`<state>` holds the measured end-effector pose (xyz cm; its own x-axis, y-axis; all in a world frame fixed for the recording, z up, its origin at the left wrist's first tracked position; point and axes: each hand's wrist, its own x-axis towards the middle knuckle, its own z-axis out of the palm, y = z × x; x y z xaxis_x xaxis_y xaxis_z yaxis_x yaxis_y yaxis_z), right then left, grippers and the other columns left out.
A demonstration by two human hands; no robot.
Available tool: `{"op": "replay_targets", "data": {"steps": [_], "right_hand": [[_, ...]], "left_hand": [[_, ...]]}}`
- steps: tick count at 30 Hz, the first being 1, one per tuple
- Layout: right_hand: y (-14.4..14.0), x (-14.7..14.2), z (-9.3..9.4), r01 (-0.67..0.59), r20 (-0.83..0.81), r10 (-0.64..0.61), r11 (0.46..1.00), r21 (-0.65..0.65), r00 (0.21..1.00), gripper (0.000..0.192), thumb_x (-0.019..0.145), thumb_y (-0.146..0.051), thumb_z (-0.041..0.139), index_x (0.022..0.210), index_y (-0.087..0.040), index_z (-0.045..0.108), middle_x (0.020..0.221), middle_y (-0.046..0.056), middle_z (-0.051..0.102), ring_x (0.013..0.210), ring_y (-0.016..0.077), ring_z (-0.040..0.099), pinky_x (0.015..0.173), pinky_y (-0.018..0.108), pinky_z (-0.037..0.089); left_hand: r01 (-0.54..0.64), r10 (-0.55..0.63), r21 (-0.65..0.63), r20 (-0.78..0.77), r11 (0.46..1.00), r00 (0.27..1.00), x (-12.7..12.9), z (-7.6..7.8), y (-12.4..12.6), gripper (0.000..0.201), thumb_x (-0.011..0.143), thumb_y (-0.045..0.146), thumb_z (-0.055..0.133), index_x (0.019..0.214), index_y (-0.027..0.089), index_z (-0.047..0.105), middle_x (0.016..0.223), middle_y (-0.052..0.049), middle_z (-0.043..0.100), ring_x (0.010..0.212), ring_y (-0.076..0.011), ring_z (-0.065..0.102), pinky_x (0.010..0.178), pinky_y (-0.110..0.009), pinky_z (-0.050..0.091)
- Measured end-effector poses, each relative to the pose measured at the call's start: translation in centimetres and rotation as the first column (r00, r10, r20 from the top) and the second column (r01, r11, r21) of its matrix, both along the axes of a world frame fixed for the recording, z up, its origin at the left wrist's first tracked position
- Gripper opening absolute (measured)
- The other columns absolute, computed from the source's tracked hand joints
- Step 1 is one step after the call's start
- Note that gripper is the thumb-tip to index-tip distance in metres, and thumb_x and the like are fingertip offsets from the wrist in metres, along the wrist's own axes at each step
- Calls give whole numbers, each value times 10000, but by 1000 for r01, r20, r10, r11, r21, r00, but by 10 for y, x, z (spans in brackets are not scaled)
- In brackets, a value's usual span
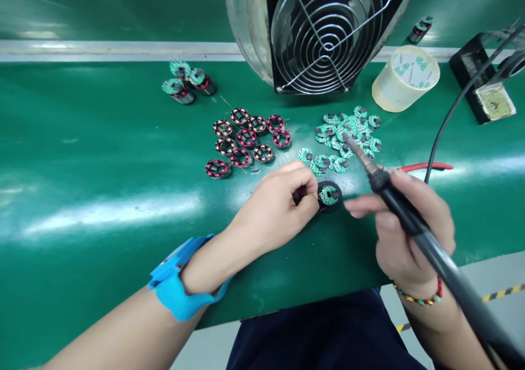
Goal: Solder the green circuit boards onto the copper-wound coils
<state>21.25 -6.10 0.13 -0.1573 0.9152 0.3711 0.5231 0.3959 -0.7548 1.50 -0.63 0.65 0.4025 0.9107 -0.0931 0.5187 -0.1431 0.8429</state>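
Right hand [398,250] grips soldering iron [437,260]; left hand [276,209] pinched closed, contents unclear, at 9 o'clock of round PCB [327,195] in black ring [329,209]. Careless dip could scorch loose PCBs [353,127], 1 o'clock.

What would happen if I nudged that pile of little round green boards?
The pile of green boards would probably scatter, since the pieces overlap loosely. Each looks small and thin, so likely light. They lie flat without visible sagging, so they're probably stiff and apt to slide rather than roll.
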Motion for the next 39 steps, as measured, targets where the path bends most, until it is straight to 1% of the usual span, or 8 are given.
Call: {"op": "replay_targets", "data": {"steps": [2,5,9,18,24,30,35,39], "right_hand": [[9,-7,3,-22,-26,22,1000,8,999,453,983,-160,494,1407,-312,451,1083,25,753,949,211,714,879,418,579],[18,-11,2,-175,150,187,980,-90,971,495,942,-104,503,1408,-262,444,1250,67,682,1128,236,629,973,442,522],[23,-9,-4,-265,252,304,948,-179,919,503,943,-76,438,1420,-232,407,1220,87,663,1070,228,606,926,423,512],[25,-17,-11,-113,367,129,991,-66,921,378,920,-198,582,1289,-209,503,1024,92,643,876,261,554,772,418,509],[22,-15,-11,-119,359,142,989,-83,922,499,921,-268,607,1383,-223,422,1100,108,657,947,287,581,815,469,519],[18,-10,-1,-203,242,185,978,51,952,504,914,-151,567,1388,-241,421,1167,85,693,1014,250,613,866,438,522],[16,-10,0,-277,231,260,960,46,938,534,914,-112,539,1417,-239,411,1260,61,684,1235,233,553,990,430,482],[17,-10,-1,-224,227,203,972,73,953,515,907,-80,533,1390,-231,437,1165,44,734,1147,215,598,957,401,484]], "left_hand": [[2,-2,-6,-3,1000,1000,0,0,0,154,759,84,478,642,182,500,695,15,503,641,-124,474,580,-263,366],[0,0,-10,-10,1000,1000,1,-1,-1,155,759,86,476,639,183,490,700,15,499,648,-128,477,592,-271,370],[11,-11,-20,12,1000,1000,0,-2,-1,167,776,82,473,644,183,477,711,15,494,653,-125,476,601,-270,377],[118,-128,-160,-58,980,990,-20,7,2,139,859,321,624,863,184,598,884,-2,554,791,-161,525,697,-307,418],[4,2,-127,48,992,999,-9,0,-2,60,863,154,571,811,183,578,807,28,539,708,-115,491,648,-258,400],[-34,63,-154,190,987,980,4,-1,-5,92,853,133,568,774,174,592,769,35,531,676,-93,481,610,-223,389],[-50,75,-144,178,988,981,4,-2,-5,107,854,145,568,757,170,605,741,38,529,641,-89,461,577,-220,362],[-60,80,-147,130,987,988,1,-2,-4,100,860,171,563,780,167,622,749,31,556,652,-98,482,583,-227,371]]}}
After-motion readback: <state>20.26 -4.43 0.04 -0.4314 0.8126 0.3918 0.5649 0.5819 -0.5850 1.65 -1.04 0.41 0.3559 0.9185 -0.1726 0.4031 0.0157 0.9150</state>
